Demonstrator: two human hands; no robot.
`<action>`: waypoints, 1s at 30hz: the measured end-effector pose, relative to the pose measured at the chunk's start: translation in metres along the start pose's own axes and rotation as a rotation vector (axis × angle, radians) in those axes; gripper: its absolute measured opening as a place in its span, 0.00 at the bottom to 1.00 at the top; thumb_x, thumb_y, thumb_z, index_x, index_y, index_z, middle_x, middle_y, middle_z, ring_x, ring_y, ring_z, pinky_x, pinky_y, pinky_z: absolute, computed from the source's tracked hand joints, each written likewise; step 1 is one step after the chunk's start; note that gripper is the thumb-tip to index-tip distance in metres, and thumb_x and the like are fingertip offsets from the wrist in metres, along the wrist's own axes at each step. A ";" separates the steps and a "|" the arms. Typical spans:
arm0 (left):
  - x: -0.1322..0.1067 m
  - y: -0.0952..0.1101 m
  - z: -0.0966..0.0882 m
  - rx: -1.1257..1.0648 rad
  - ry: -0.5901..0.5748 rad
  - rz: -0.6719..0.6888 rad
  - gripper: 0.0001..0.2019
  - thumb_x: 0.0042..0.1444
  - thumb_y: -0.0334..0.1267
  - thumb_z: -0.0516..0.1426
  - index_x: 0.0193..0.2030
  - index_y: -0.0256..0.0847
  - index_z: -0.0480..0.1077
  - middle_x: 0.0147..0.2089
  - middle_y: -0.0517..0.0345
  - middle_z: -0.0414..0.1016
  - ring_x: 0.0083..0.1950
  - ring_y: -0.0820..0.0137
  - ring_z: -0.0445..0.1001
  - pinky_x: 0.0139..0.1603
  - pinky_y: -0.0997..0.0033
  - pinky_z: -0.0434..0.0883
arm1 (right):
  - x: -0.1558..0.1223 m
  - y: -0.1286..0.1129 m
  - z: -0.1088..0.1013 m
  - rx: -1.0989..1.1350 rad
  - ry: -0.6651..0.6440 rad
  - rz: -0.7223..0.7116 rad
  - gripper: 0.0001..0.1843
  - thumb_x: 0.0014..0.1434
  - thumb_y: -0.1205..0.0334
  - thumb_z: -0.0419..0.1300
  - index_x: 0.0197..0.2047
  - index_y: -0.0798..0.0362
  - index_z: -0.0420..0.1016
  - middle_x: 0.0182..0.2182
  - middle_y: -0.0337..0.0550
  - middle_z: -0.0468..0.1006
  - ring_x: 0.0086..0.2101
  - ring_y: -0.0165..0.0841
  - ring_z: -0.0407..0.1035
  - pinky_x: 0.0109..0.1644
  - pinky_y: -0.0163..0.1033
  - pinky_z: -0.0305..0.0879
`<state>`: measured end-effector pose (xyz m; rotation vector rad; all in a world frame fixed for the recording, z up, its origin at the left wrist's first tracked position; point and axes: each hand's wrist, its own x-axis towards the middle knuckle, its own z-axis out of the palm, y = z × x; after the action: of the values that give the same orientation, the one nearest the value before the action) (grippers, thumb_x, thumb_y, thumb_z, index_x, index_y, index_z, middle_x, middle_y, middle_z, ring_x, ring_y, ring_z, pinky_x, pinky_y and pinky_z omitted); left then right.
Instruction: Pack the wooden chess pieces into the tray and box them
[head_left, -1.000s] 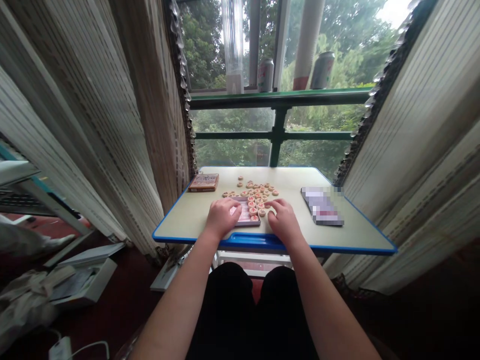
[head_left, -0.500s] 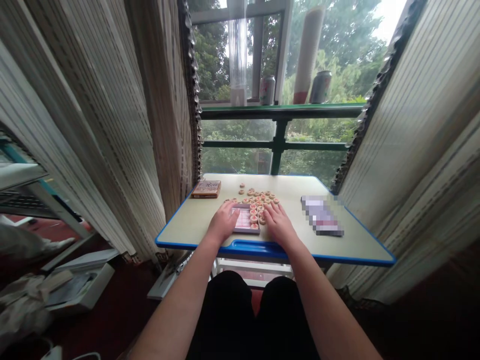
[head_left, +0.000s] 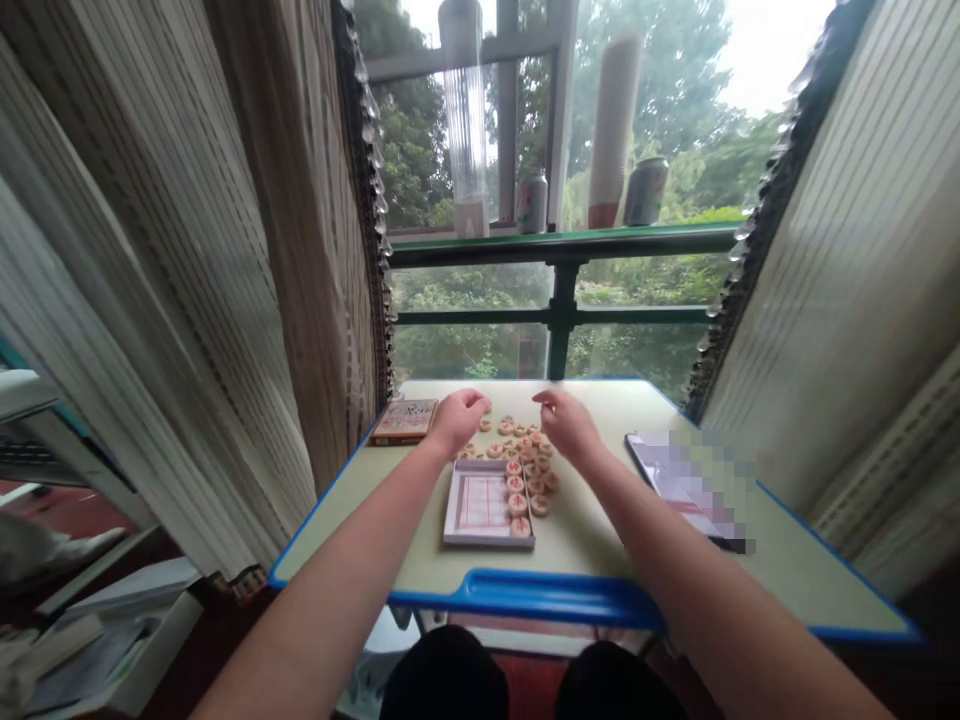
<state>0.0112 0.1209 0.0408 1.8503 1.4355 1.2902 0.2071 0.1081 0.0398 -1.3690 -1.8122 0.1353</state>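
Note:
My left hand (head_left: 457, 420) is above the table's far left part, fingers bent and drawn together. Its fingertips are at the edge of a round wooden xiangqi piece (head_left: 488, 407); I cannot tell whether they grip it. Across from it, my right hand (head_left: 568, 422) has curled fingers with the index finger bent forward; what they hold, if anything, is hidden. Between the hands lies a loose heap of xiangqi pieces (head_left: 525, 447). A shallow open box (head_left: 448, 520) sits nearer to me, with a column of red-marked pieces (head_left: 516, 485) along its right side and a printed grid on its bottom.
A brown printed box (head_left: 403, 421) lies at the table's (head_left: 337, 530) left edge. At the right lies a blurred-out flat object (head_left: 679, 495). Cans (head_left: 646, 192) and a stack of cups (head_left: 613, 130) stand on the window ledge. Curtains flank the table.
Both hands have left the sides of the open box and moved forward, past the heap. Their fingers have gone from spread to curled. The view has tilted up and come closer to the table.

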 end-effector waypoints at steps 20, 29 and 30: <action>0.001 -0.038 0.012 0.281 -0.086 0.149 0.11 0.54 0.38 0.53 0.34 0.39 0.76 0.36 0.53 0.79 0.38 0.66 0.75 0.41 0.68 0.71 | -0.005 0.042 0.013 -0.227 0.033 0.149 0.17 0.53 0.70 0.48 0.38 0.52 0.78 0.39 0.48 0.78 0.42 0.39 0.70 0.49 0.43 0.63; 0.013 -0.069 0.014 -0.033 -0.051 -0.059 0.14 0.54 0.38 0.50 0.39 0.37 0.74 0.42 0.50 0.79 0.44 0.65 0.75 0.47 0.64 0.71 | -0.006 0.051 -0.007 -0.152 -0.020 0.363 0.20 0.43 0.76 0.52 0.36 0.52 0.79 0.35 0.49 0.80 0.34 0.40 0.74 0.36 0.41 0.67; 0.013 -0.070 0.014 -0.037 -0.057 -0.056 0.14 0.53 0.38 0.50 0.39 0.37 0.74 0.43 0.50 0.79 0.44 0.65 0.75 0.48 0.64 0.71 | -0.006 0.052 -0.009 -0.149 -0.073 0.377 0.19 0.43 0.77 0.53 0.34 0.52 0.79 0.33 0.49 0.80 0.32 0.39 0.74 0.35 0.41 0.66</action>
<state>-0.0100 0.1596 -0.0171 1.7959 1.4137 1.2192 0.2523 0.1207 0.0146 -1.8245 -1.6298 0.2551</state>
